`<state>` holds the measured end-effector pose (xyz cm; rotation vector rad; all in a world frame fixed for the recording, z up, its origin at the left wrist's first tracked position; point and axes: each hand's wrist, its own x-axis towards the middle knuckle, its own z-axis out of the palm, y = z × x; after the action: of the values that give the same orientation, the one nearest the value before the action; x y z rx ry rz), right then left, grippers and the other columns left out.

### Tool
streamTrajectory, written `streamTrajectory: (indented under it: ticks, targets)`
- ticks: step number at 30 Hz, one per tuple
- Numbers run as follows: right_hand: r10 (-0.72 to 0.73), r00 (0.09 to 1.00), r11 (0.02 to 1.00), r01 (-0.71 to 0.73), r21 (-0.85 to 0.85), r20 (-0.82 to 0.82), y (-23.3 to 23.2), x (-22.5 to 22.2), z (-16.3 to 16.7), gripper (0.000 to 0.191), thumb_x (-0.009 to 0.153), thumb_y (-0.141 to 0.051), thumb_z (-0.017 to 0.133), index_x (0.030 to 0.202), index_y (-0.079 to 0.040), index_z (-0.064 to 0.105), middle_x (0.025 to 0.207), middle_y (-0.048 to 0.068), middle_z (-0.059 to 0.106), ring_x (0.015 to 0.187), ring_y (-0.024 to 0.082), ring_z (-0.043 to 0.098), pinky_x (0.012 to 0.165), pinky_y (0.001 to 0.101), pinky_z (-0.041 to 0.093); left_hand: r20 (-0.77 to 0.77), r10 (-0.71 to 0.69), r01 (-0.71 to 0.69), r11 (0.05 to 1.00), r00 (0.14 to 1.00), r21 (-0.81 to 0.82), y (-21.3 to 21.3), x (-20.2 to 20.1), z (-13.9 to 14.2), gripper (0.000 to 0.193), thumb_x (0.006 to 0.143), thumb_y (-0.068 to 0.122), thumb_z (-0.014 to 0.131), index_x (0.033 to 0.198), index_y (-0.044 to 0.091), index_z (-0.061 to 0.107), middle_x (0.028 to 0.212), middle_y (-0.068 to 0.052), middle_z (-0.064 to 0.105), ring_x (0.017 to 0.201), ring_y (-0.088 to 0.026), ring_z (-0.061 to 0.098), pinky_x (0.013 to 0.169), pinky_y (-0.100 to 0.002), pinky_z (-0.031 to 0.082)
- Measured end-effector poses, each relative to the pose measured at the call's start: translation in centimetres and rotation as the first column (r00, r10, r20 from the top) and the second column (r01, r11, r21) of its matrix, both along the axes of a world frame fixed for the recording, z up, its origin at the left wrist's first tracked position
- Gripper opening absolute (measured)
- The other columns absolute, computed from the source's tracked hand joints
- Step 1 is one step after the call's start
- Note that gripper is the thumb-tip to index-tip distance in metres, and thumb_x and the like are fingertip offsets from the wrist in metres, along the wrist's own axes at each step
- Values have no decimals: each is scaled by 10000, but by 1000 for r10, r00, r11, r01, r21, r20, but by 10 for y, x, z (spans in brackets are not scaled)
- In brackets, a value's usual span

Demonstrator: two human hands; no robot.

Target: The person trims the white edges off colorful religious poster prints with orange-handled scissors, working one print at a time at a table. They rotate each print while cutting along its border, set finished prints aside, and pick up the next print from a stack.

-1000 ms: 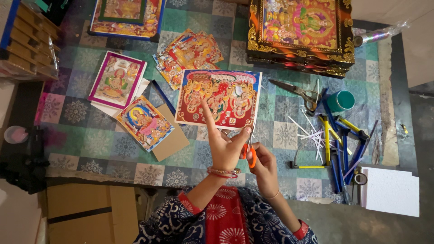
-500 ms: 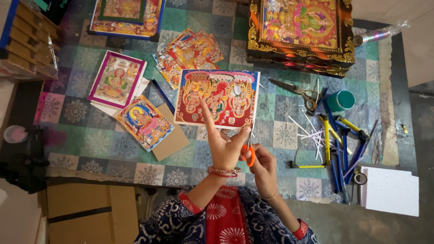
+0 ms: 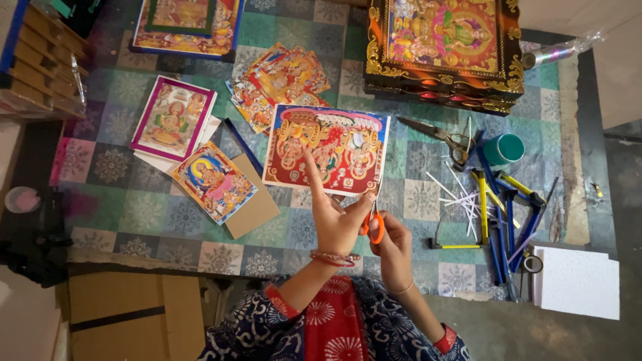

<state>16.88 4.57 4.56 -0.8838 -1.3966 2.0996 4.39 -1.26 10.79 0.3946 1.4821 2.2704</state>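
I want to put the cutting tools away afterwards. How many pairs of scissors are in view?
2. Orange-handled scissors in the right hand, at the picture's edge; dark scissors on the mat beside the teal cup. Others may hide among the tools.

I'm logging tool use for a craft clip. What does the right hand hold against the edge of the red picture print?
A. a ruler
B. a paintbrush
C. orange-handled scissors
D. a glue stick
C: the right hand grips orange-handled scissors at the lower edge of the red picture print, which the left hand holds up.

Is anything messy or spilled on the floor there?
Yes: thin white sticks lie scattered crisscross on the mat, beside the blue and yellow tools. The small prints sit fanned in a loose, crooked pile. Nothing looks broken.
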Motion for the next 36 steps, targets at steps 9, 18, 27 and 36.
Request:
streamTrajectory:
  ticks: [9, 18, 27, 36]
  targets:
    - [8, 999, 996, -13, 84, 52, 0, 0, -4, 282, 977, -314, 637, 871, -53, 645, 743, -40, 665, 525, -2, 337, 460, 214, 231, -220, 45, -54, 998, 974, -33, 2, 1, -8, 1185, 804, -123, 775, 1703, 130, 46, 1764, -220, 97, 1576, -251, 252, 1162, -360, 477]
    - [-39, 999, 999, 39, 21, -15, 6, -2, -6, 306, 1012, -295, 659, 849, -37, 638, 659, -88, 470, 534, 2, 315, 467, 220, 199, -100, -40, 41, 999, 994, 6, -2, 1, -7, 1162, 786, -93, 754, 1668, 116, 29, 1747, -190, 70, 1496, -244, 327, 1023, -349, 568]
    - [-80, 997, 997, 79, -26, -11, 10, -5, -7, 317, 1009, -310, 641, 844, -40, 661, 631, -74, 485, 503, 10, 313, 451, 226, 199, -153, -43, 42, 999, 987, -14, -2, 3, -13, 1154, 790, -62, 768, 1676, 83, 43, 1739, -201, 131, 1503, -253, 363, 1108, -373, 528]
    - [-118, 992, 992, 116, -46, -37, 9, -8, -3, 318, 1001, -337, 640, 942, -29, 693, 643, -67, 478, 512, 12, 312, 454, 220, 201, -143, -37, 39, 999, 989, 10, 0, 9, -8, 1167, 776, -126, 761, 1682, 84, 56, 1694, -213, 223, 1422, -233, 443, 1056, -349, 556]
